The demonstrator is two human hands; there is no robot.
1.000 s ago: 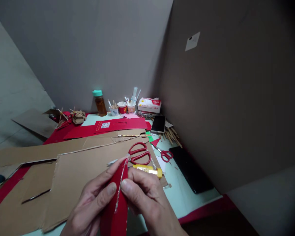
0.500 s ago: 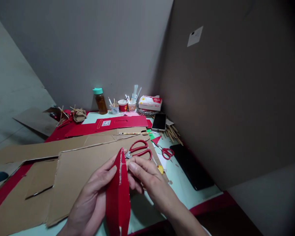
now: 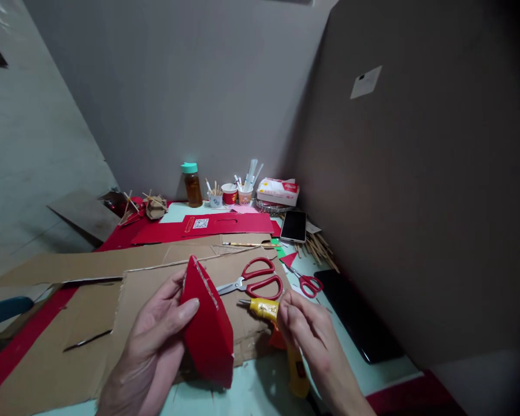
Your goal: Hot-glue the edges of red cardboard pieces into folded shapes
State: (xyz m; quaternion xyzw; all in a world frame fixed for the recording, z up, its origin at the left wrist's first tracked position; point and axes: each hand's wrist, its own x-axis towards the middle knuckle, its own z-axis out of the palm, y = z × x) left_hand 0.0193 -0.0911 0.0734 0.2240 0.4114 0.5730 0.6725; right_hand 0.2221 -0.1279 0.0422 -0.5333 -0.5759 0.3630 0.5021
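Observation:
A folded red card piece (image 3: 208,329) stands tilted in my left hand (image 3: 160,335), its upper edge streaked with pale, glue-like residue. My left thumb presses on its face while the other fingers support it from behind. Apart from the card, my right hand (image 3: 307,329) has its fingers curled together in front of a yellow glue gun (image 3: 264,309); anything between the fingertips is hidden. The gun's metal nozzle points left, toward the card. Large red-handled scissors (image 3: 260,279) lie on the cardboard (image 3: 156,292) just beyond, their blade tips behind the card.
Smaller scissors (image 3: 309,284), a dark tablet-like slab (image 3: 355,318), a phone (image 3: 293,226) and thin sticks (image 3: 318,248) lie at right. At the back stand a bottle (image 3: 193,188), cups (image 3: 229,194) and a tissue pack (image 3: 278,192). A blue-green handle (image 3: 6,312) is at far left.
My right hand has moved away from the red card, to the right and nearer, uncovering the glue gun. The card now leans more in my left hand. The view has shifted slightly.

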